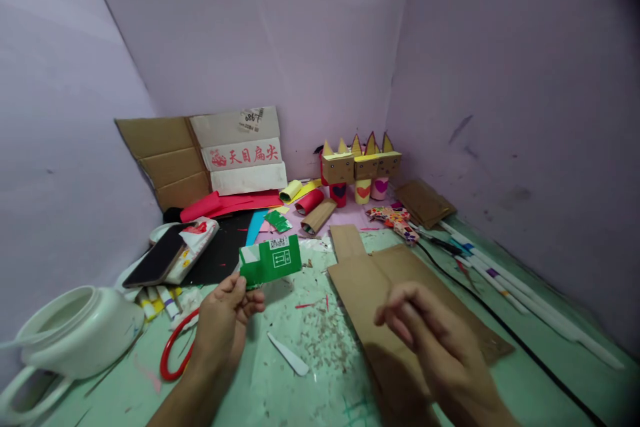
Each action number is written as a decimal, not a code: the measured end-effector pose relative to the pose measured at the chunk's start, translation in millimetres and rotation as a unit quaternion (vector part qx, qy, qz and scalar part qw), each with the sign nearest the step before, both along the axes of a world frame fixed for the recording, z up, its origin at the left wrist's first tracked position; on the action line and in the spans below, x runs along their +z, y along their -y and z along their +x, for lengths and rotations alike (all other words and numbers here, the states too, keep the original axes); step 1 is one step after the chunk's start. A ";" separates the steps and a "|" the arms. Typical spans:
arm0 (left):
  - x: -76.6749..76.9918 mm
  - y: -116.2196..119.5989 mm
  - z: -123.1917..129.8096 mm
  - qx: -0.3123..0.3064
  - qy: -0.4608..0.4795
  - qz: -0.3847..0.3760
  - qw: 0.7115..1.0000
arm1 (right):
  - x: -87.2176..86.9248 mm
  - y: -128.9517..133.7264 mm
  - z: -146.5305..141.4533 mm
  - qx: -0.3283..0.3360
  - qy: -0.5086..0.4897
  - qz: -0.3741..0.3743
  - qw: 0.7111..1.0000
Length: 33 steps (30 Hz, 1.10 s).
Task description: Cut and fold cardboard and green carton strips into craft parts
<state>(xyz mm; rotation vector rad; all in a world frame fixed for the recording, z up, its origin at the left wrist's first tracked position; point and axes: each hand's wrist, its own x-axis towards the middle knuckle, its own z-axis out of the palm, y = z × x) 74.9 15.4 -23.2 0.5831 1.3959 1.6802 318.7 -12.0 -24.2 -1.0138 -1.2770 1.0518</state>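
My left hand pinches a green piece of printed card between thumb and fingers. White arrow symbols and a QR-like code show on the card. My right hand hovers above a brown cardboard sheet, apart from the green card. Its fingers are curled closed and nothing shows in them. Between my hands a white flat plastic blade-like tool lies on the green tabletop. Red-handled scissors, partly hidden, lie beside my left wrist.
Box-headed paper-tube figures stand at the back. A white pot occupies the left, near a phone. A patterned glue gun trails a black cable rightward, beside white glue sticks. Unfolded cardboard leans behind.
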 end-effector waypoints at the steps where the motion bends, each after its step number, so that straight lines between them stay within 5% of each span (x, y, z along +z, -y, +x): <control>1: 1.2 -0.8 0.0 -0.009 0.004 -0.002 1.000 | 3.6 -5.1 -12.4 0.017 -0.032 -0.014 0.999; 5: -3.0 -1.3 -5.6 -0.011 0.002 0.011 1.000 | -0.7 -17.9 -35.1 0.023 -0.094 -0.069 0.993; 9: -9.0 -11.2 -22.2 0.060 -0.118 0.050 0.990 | -18.1 -20.9 -12.8 -0.017 -0.050 -0.074 0.996; 13: -7.3 -42.4 -39.6 0.054 -0.452 0.068 0.888 | -25.5 -26.5 24.9 -0.103 0.095 -0.040 0.989; 19: -1.6 -68.9 -35.8 0.042 -0.559 0.077 0.825 | -11.2 -54.6 61.6 -0.110 0.332 0.068 0.934; 21: 1.5 -61.0 -18.5 0.015 -0.553 0.062 0.831 | -11.0 -59.9 69.9 -0.107 0.417 0.064 0.900; 23: 3.9 -50.7 7.6 -0.086 -0.484 0.006 0.871 | -15.2 -59.2 75.9 -0.106 0.467 0.031 0.877; 25: 3.1 -43.7 38.0 -0.172 -0.444 -0.025 0.879 | -21.6 -54.1 79.0 -0.102 0.489 -0.003 0.866; 29: -11.1 -45.5 88.5 -0.262 -0.341 -0.068 0.900 | -31.3 -42.7 78.9 -0.100 0.487 0.003 0.868; 33: -24.4 -50.8 108.1 -0.285 -0.211 -0.098 0.930 | -32.5 -39.3 78.6 -0.090 0.459 -0.010 0.884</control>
